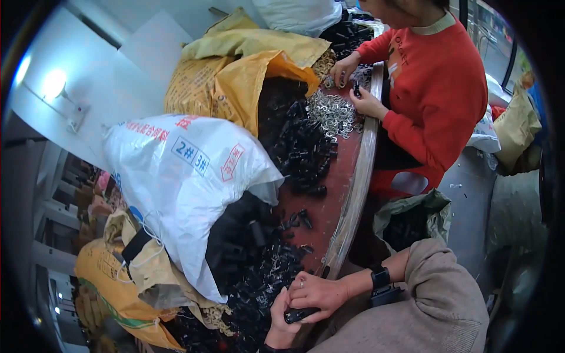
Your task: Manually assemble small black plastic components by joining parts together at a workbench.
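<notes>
Work looks mid-piece: glossy black elongated part [301,315] clasped between left hand [281,319] and right hand [319,293], near edge of red tabletop [322,230]; completion unreadable. Heaped small black plastic pieces [307,160] apparently left.

On the table [347,162], small parts [297,147] lie in a long heap from the near end to the far end. Clips [332,115] sit on the table's far half, between the parts and its right edge. A big sack [182,156] is at the table's left side, and another sack [235,100] is at its far left. A worker [441,88] sits at the table's right side, on a stool [432,176]. An open bag [441,219] stands right of the table. At the table's near end, the left hand [281,316] and right hand [321,294] have one part [301,315] between them.
</notes>
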Motion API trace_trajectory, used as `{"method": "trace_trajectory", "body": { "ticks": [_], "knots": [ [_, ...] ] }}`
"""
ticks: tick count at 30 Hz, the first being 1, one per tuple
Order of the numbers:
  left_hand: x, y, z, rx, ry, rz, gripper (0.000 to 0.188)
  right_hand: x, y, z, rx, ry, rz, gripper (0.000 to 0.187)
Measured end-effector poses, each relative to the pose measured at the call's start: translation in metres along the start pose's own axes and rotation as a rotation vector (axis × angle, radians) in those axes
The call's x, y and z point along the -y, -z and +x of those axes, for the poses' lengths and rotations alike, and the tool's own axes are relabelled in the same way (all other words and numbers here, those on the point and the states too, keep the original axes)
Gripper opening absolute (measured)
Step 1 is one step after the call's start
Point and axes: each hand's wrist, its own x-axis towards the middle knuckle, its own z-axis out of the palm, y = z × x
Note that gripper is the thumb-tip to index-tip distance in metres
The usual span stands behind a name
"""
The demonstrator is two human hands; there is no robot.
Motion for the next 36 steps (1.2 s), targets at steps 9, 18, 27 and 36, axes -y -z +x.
{"method": "trace_trajectory", "body": {
  "ticks": [9, 18, 27, 36],
  "knots": [
    [0.033, 0.003, 0.006, 0.002, 0.085, -0.225, 0.055, -0.007, 0.013, 0.000, -0.068, 0.018, -0.008, 0.029],
    [0.016, -0.002, 0.031, -0.136, 0.558, -0.477, 0.042, -0.024, 0.017, 0.006, -0.090, 0.089, -0.046, 0.028],
    [0.044, 0.013, 0.026, -0.055, 0.223, -0.001, 0.035, -0.036, 0.014, 0.017, -0.094, 0.150, -0.091, 0.026],
    [0.043, 0.005, 0.031, -0.221, 0.224, -0.441, 0.038, -0.043, 0.005, 0.011, 0.027, -0.045, -0.036, 0.030]
  ]
}}
